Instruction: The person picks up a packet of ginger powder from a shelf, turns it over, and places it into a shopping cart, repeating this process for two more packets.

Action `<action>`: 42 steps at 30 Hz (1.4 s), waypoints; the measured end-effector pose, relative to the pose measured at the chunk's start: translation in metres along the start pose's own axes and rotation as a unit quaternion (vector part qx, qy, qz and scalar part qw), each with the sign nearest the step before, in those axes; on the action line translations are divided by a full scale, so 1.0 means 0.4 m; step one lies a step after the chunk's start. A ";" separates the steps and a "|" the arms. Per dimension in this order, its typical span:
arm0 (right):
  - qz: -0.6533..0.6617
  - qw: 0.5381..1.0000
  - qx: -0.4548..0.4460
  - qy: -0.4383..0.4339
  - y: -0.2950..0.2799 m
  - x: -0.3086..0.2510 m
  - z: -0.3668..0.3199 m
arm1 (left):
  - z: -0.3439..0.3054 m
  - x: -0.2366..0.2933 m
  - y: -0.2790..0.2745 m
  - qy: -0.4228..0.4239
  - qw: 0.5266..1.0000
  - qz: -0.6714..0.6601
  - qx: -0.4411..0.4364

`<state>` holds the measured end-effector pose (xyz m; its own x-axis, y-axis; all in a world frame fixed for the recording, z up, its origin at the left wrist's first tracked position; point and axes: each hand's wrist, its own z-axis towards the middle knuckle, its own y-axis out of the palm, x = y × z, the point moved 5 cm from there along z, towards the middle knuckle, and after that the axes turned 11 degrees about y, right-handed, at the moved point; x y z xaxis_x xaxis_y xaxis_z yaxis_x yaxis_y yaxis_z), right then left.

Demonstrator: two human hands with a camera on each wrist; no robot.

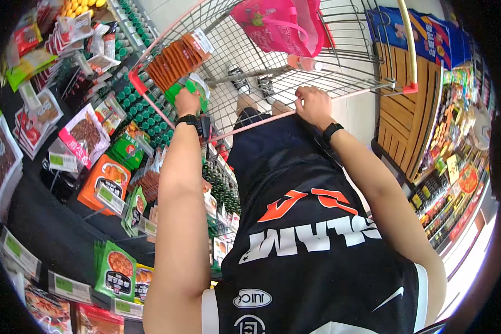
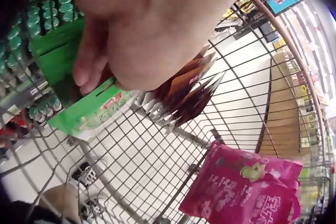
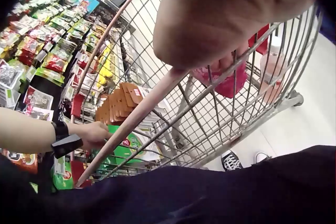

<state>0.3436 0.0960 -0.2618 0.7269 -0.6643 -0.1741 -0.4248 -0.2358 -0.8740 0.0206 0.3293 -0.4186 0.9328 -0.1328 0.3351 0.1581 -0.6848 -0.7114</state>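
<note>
Flat green plastic packets (image 2: pixel 73 117) with slotted tops sit inside a silver wire shopping cart (image 1: pixel 411 50), on the person's left side. The left hand's (image 1: pixel 187 102) grip holds them near their upper edges, fingertips tucked between two; the right hand (image 1: pixel 314 106) is curled over the pink cart rail (image 1: pixel 250 126). The packets look light, pliable and probably slick, best pinched along the slotted edge. A row of flat brown packets (image 1: pixel 175 60) stands just beyond, crowding the fingers; wire sides hinder reaching from below. Farther across are a bright pink bag (image 1: pixel 273 28) and a clear bottle of pink liquid (image 1: pixel 303 63).
</note>
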 end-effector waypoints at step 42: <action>-0.018 0.999 -0.030 0.036 0.000 -0.002 0.005 | 0.010 -0.010 -0.098 -0.075 0.993 0.079 -0.046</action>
<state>0.3440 0.0979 -0.2623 0.7028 -0.7031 -0.1087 -0.4329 -0.3014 -0.8496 0.0120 0.3595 -0.3946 0.9823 -0.1401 0.1242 -0.0170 -0.7274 -0.6860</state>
